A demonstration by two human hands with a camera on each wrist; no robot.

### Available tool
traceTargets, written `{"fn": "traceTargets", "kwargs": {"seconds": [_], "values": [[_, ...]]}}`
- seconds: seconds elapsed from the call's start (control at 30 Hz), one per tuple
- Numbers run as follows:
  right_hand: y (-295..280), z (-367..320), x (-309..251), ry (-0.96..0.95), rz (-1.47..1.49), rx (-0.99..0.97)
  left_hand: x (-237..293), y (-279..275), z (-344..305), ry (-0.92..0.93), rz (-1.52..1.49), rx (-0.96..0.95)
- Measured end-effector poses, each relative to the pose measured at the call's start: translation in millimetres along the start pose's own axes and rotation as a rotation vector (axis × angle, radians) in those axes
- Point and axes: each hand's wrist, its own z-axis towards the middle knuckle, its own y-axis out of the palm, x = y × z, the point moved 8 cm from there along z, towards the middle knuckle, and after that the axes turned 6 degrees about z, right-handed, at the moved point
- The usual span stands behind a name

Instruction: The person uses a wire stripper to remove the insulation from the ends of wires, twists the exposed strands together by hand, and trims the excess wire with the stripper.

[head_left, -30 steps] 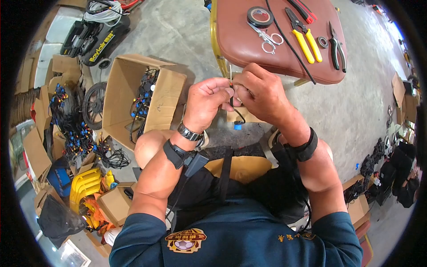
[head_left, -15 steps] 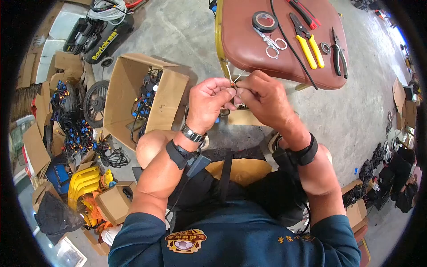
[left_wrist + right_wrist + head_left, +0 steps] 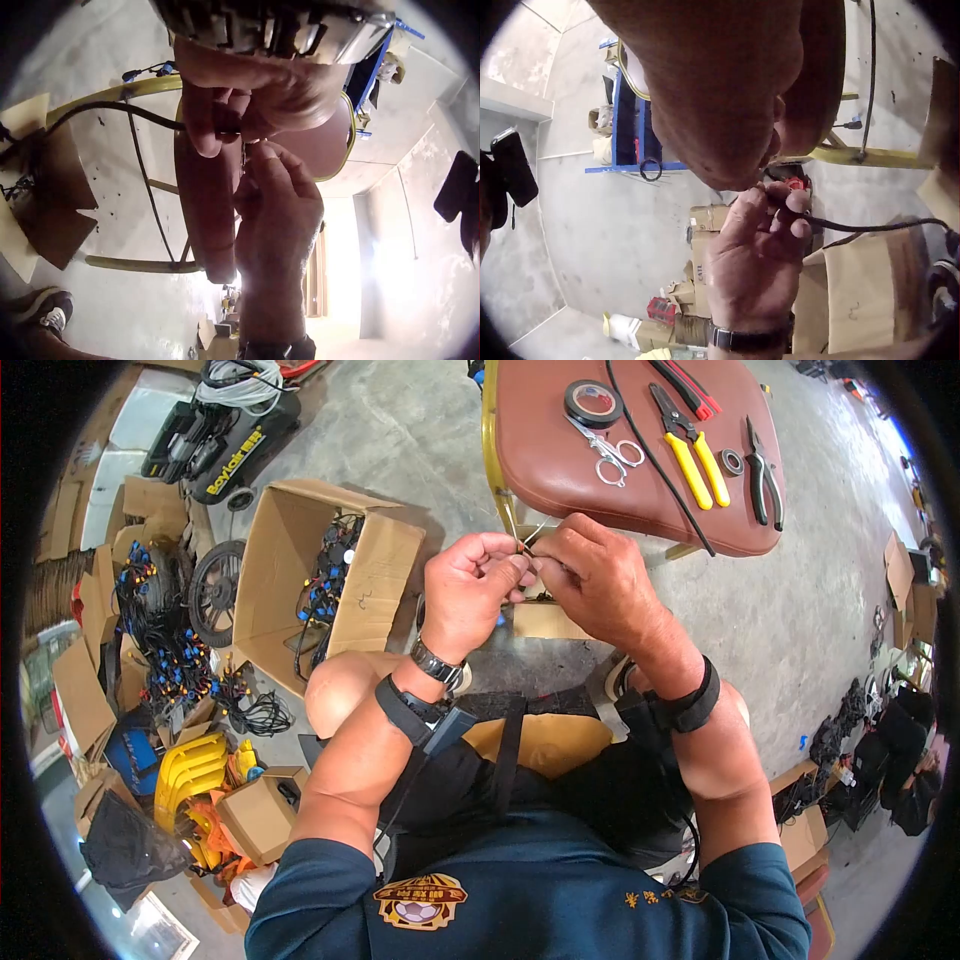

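A black cable [image 3: 112, 107] runs into my left hand [image 3: 470, 590], which pinches it near its end between thumb and fingers. Thin wires come out of that end, and a pale wire [image 3: 537, 532] sticks up between the two hands in the head view. My right hand [image 3: 600, 575] meets the left fingertips there and pinches at the wires with thumb and forefinger. The fingers hide most of the joint. From the right wrist view, the cable [image 3: 870, 226] trails away from the left palm.
Ahead, a brown padded seat [image 3: 560, 480] bears black tape [image 3: 593, 404], scissors [image 3: 612, 455], yellow-handled wire strippers [image 3: 697, 465], black pliers [image 3: 764, 475], red-handled pliers [image 3: 690, 388] and another black cable [image 3: 660, 470]. An open cardboard box [image 3: 375, 575] of cables stands at left.
The pale wires have come to splay apart at the fingertips. The right hand has turned slightly, and the blue connector hanging below the hands has swung mostly out of sight.
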Motion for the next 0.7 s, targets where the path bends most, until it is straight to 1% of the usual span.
{"fn": "traceTargets", "kwargs": {"seconds": [0.13, 0.23, 0.53, 0.63, 0.7], "values": [[-4, 3, -2, 0.003, 0.000, 0.003, -1, 0, 0, 0.026, 0.076, 0.008], [-9, 3, -2, -0.023, 0.026, 0.032, -6, 3, -1, 0.012, 0.132, -0.008], [-13, 5, 8, 0.101, 0.013, 0.041, -9, 9, -3, -0.025, 0.164, -0.097], [-13, 5, 8, 0.099, 0.023, 0.041, -8, 10, -3, -0.033, 0.108, -0.093], [-12, 5, 7, 0.095, 0.029, 0.044, -8, 9, -2, -0.050, 0.127, -0.094]]}}
